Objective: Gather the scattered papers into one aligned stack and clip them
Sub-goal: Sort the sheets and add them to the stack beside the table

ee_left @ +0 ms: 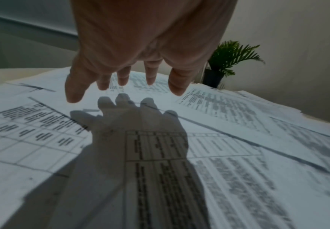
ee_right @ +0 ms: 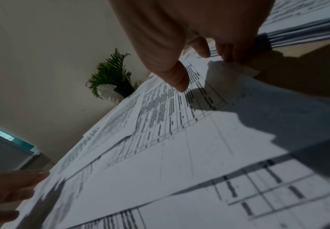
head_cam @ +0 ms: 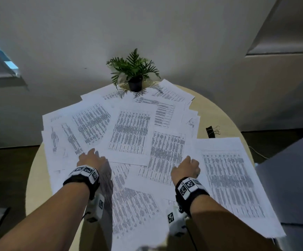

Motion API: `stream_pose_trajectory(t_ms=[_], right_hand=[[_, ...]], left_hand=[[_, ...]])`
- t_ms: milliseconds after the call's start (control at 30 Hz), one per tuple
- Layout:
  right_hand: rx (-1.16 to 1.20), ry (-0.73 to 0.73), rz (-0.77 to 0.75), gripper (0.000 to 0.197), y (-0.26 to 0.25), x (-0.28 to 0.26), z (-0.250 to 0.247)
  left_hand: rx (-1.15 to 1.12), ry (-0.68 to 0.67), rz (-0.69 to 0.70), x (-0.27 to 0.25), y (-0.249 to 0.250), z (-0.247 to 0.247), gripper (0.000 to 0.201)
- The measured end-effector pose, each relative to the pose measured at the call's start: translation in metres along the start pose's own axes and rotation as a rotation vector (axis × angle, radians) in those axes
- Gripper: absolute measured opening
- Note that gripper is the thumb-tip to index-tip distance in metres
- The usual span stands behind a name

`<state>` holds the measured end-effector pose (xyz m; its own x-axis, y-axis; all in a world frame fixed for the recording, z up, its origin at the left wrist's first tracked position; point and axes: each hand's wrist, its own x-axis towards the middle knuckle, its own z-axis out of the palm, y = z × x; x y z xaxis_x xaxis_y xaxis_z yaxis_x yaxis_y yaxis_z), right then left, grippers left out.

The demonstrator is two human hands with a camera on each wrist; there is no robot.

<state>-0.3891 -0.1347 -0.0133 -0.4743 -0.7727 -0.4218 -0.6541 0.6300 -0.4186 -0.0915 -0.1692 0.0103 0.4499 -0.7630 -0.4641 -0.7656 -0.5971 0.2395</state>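
Observation:
Several white printed sheets (head_cam: 130, 133) lie scattered and overlapping across a round beige table (head_cam: 219, 109). A black binder clip (head_cam: 211, 132) rests on bare tabletop at the right, beyond the sheets. My left hand (head_cam: 91, 157) hovers just above the papers (ee_left: 219, 155) at centre-left; in the left wrist view my left hand (ee_left: 125, 86) has its fingers spread and holds nothing. My right hand (head_cam: 187, 166) is low over the sheets (ee_right: 160, 155) at centre-right. My right hand (ee_right: 201, 71) has loosely bent fingers at a sheet's raised edge, with the thumb apart from them.
A small potted plant (head_cam: 135, 69) stands at the table's far edge with sheets around its pot. A thicker pile of sheets (head_cam: 233, 178) overhangs the right side of the table. A grey surface (head_cam: 291, 178) stands close on the right. The wall is right behind the table.

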Motion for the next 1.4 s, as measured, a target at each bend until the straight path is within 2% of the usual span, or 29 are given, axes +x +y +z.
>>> stream_pose_trajectory(t_ms=[133,267,433,567,633,700,767,800,833,867,933,1000,1033,1100,1167,1267,1400], right_hand=[[-0.004,0.003,0.075,0.072,-0.010,0.003,0.006],[-0.035,-0.012,0.129,0.084,-0.023,0.004,0.007],[-0.032,-0.046,0.225,0.073,-0.038,0.012,0.006],[0.082,-0.013,0.225,0.059,-0.047,0.015,0.007],[0.267,0.066,0.197,0.046,-0.048,0.015,0.010],[0.506,0.101,0.140,0.042,-0.052,0.010,0.009],[0.637,0.105,0.110,0.051,-0.057,0.007,0.002],[0.674,0.111,0.098,0.048,-0.059,0.005,-0.004],[0.655,0.121,0.069,0.032,-0.060,0.007,-0.010],[0.599,0.130,0.015,0.007,-0.064,0.002,-0.018],[0.449,0.205,-0.134,0.026,-0.070,-0.005,-0.028],[0.413,0.273,-0.272,0.021,-0.075,-0.014,-0.036],[0.430,0.261,-0.340,0.017,-0.079,-0.019,-0.039],[0.459,0.228,-0.438,0.016,-0.085,-0.031,-0.044],[0.448,0.283,-0.490,0.017,-0.087,-0.039,-0.049],[0.370,0.346,-0.580,0.016,-0.092,-0.056,-0.061],[0.401,0.474,-0.779,0.012,-0.099,-0.083,-0.077]], left_hand=[[0.075,0.028,0.041,0.023,-0.008,-0.002,0.051],[0.158,0.051,0.169,0.038,-0.001,-0.005,0.051],[0.201,-0.070,0.141,0.056,0.010,-0.011,0.074],[0.124,-0.156,0.154,0.063,0.013,-0.012,0.066],[0.064,-0.160,0.185,0.063,0.013,-0.012,0.054],[0.022,-0.143,0.202,0.062,0.013,-0.010,0.047],[0.008,-0.122,0.225,0.060,0.012,-0.008,0.039],[-0.025,-0.095,0.236,0.059,0.012,-0.008,0.029],[-0.073,-0.061,0.241,0.058,0.011,-0.008,0.023],[-0.129,-0.011,0.241,0.057,0.009,-0.008,0.024],[-0.227,0.091,0.223,0.053,0.004,-0.011,0.026],[-0.270,0.168,0.200,0.052,-0.007,-0.014,0.027],[-0.268,0.184,0.168,0.052,-0.015,-0.013,0.025],[-0.214,0.148,0.031,0.046,-0.033,-0.014,0.025],[-0.133,0.070,-0.115,0.036,-0.052,-0.010,0.035],[-0.040,0.033,-0.155,0.017,-0.072,0.000,0.033],[0.000,0.053,-0.192,-0.015,-0.079,0.010,0.023]])
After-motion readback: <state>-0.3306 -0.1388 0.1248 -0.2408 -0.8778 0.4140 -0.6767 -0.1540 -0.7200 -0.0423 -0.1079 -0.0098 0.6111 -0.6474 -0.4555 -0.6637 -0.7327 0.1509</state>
